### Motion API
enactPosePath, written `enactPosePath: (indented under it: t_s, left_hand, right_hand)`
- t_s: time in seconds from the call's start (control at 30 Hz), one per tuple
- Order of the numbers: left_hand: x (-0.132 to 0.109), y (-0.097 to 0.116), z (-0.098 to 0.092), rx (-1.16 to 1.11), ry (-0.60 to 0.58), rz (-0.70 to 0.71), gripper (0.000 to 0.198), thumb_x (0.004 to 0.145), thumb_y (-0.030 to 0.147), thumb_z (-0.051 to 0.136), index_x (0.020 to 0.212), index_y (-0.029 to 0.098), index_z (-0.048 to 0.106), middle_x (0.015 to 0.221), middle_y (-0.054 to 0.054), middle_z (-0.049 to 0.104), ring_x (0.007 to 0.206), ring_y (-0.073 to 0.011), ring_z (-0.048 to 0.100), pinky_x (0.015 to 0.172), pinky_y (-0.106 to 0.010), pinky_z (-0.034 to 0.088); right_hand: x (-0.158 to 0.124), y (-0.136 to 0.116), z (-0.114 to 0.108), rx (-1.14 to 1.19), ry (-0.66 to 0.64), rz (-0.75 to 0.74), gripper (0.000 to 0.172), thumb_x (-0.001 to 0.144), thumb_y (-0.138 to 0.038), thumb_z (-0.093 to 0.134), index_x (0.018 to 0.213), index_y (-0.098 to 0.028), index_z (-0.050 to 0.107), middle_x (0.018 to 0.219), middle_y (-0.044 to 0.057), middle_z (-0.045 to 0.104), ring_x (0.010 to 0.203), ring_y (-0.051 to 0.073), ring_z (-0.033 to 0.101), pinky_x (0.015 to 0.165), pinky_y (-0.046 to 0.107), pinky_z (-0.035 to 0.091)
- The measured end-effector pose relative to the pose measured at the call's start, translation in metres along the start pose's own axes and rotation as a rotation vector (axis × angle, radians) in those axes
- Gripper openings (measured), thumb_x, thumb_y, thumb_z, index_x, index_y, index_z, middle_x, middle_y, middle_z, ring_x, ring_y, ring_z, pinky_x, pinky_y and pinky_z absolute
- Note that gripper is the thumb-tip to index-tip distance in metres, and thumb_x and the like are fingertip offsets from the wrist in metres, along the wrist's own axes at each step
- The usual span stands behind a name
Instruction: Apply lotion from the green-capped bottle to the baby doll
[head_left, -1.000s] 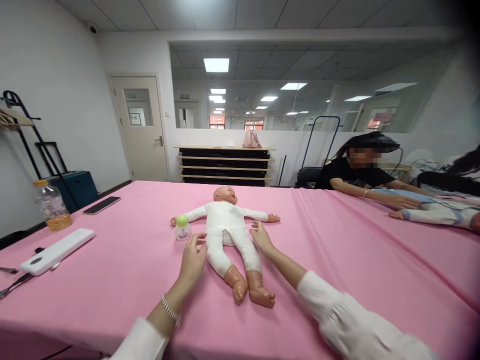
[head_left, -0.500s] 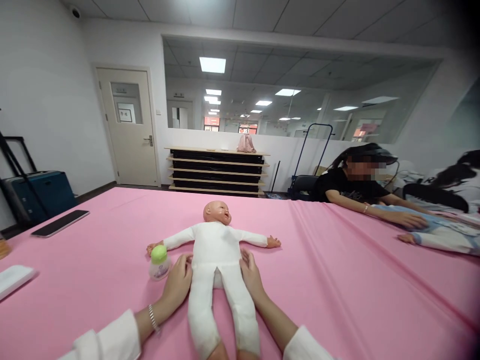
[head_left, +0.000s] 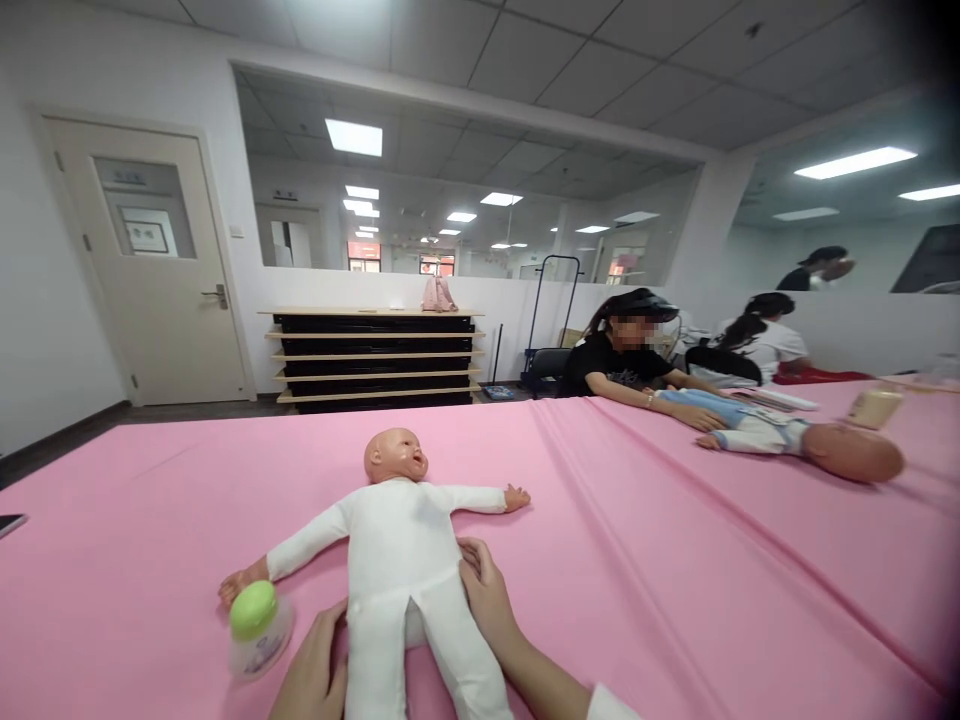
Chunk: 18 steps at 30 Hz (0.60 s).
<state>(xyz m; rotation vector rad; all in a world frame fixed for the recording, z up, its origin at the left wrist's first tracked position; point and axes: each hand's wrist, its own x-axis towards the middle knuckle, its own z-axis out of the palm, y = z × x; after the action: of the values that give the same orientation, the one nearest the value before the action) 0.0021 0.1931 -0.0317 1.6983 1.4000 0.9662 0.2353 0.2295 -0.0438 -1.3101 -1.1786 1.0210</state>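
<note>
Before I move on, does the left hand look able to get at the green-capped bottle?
Probably yes: the bottle stands beside the left hand, only pink cloth between them; the doll lies on the hand's other side.

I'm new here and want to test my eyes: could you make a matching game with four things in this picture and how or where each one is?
Things:
1. White-suited doll
2. Small bottle
3. Backpack
4. Right hand

Places and states:
A. Pink, on top of the black-and-wood stack by the far wall
B. At the doll's side, on the picture's right
C. Green-capped, next to the left hand
D. Lying with arms spread on the pink cloth

Right pairs: 1-D, 2-C, 3-A, 4-B.
</note>
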Motion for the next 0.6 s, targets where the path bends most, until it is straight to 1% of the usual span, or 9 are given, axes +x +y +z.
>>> enactPosePath:
  t_s: [0.1,0.17,0.3,0.47,0.53,0.6]
  left_hand:
    - [-0.004,-0.002,0.000,-0.036,-0.067,-0.067,0.046,0.078,0.040,0.041,0.120,0.021,0.042,0.129,-0.005,0.045,0.121,-0.0191,0.042,0.106,-0.037,0.036]
    - [-0.006,-0.001,-0.001,-0.024,-0.063,-0.078,0.048,0.078,0.041,0.040,0.121,0.020,0.041,0.131,-0.005,0.043,0.123,-0.0196,0.041,0.107,-0.038,0.036]
    - [-0.007,0.000,-0.003,0.009,-0.060,-0.090,0.053,0.076,0.045,0.041,0.123,0.020,0.039,0.131,-0.006,0.044,0.123,-0.0215,0.042,0.102,-0.039,0.041]
    - [-0.011,0.007,-0.007,0.088,-0.054,-0.040,0.049,0.079,0.047,0.038,0.122,0.024,0.040,0.128,-0.004,0.046,0.120,-0.0215,0.043,0.102,-0.040,0.040]
    - [-0.014,0.010,-0.008,0.118,-0.041,-0.016,0.045,0.079,0.045,0.038,0.120,0.026,0.042,0.126,-0.003,0.048,0.118,-0.0214,0.045,0.101,-0.041,0.040]
    - [-0.016,0.011,-0.009,0.114,-0.029,0.021,0.043,0.080,0.041,0.038,0.119,0.024,0.043,0.125,-0.003,0.049,0.117,-0.0211,0.045,0.101,-0.041,0.039]
  right_hand:
    - [-0.007,-0.004,0.002,-0.017,0.016,0.054,0.053,0.079,-0.041,0.038,0.116,-0.003,0.040,0.113,0.006,0.037,0.100,-0.005,0.044,0.079,-0.005,0.042]
    - [-0.012,-0.005,0.003,-0.035,0.026,0.077,0.048,0.080,-0.034,0.035,0.116,-0.003,0.041,0.112,0.006,0.038,0.097,-0.007,0.044,0.077,-0.006,0.040]
    - [-0.014,-0.002,0.005,-0.070,0.045,0.069,0.043,0.080,-0.024,0.031,0.115,-0.002,0.043,0.108,0.005,0.040,0.093,-0.009,0.043,0.077,-0.008,0.037]
    - [-0.012,-0.001,0.008,-0.146,0.065,0.049,0.039,0.081,-0.020,0.032,0.113,-0.003,0.046,0.105,0.002,0.042,0.088,-0.012,0.042,0.073,-0.010,0.032]
    - [-0.013,-0.003,0.008,-0.177,0.083,0.061,0.038,0.082,-0.019,0.033,0.114,-0.004,0.047,0.105,0.001,0.042,0.088,-0.012,0.041,0.073,-0.011,0.031]
    - [-0.014,-0.006,0.008,-0.187,0.093,0.064,0.038,0.082,-0.018,0.033,0.115,-0.005,0.047,0.105,0.001,0.041,0.089,-0.012,0.041,0.074,-0.011,0.031]
